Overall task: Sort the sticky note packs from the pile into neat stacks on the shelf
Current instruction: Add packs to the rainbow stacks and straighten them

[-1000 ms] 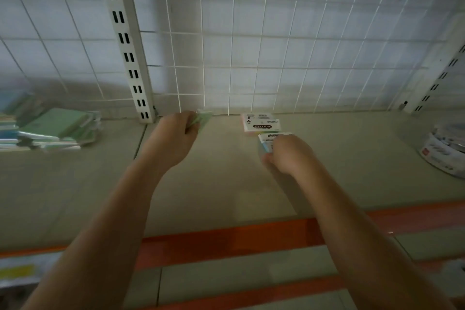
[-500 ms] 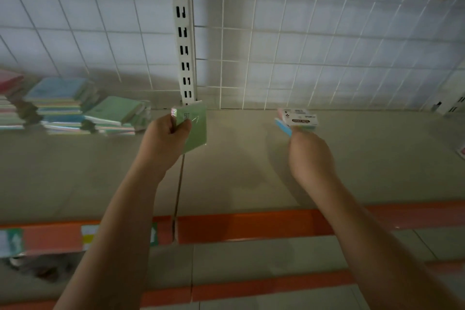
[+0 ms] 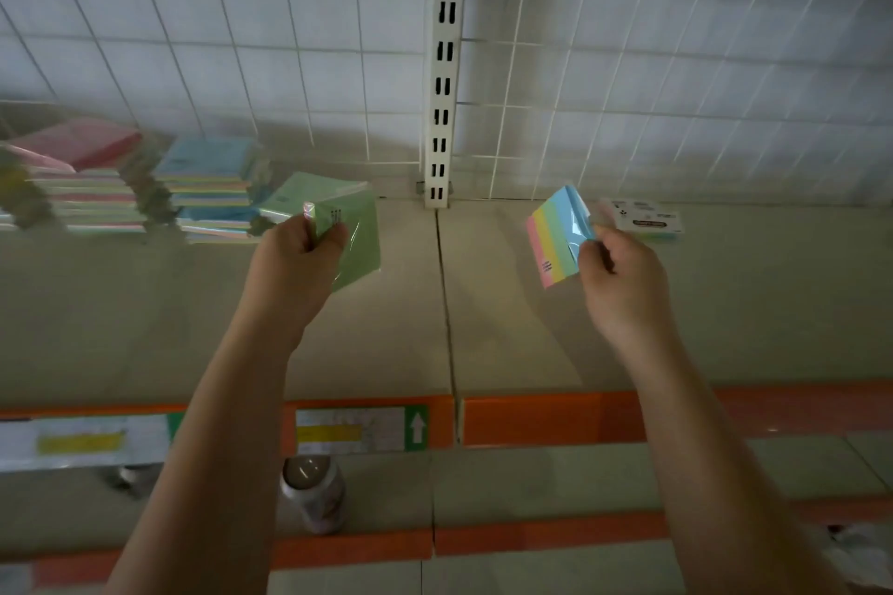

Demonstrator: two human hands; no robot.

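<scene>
- The beige metal shelf with its orange front edge carries everything.
- Pastel stacks of sticky note packs sit at its back left.
- The left hand grips a green wrapped sticky note pack above the shelf.
- The right hand pinches a rainbow-striped sticky note pack, raised off the shelf.
- A white-labelled pack lies just behind.

The single head-worn camera looks forward and down, close over both outstretched forearms. The left hand and right hand sit mid-picture, with the shelf beneath them and the wire grid wall just beyond.
</scene>
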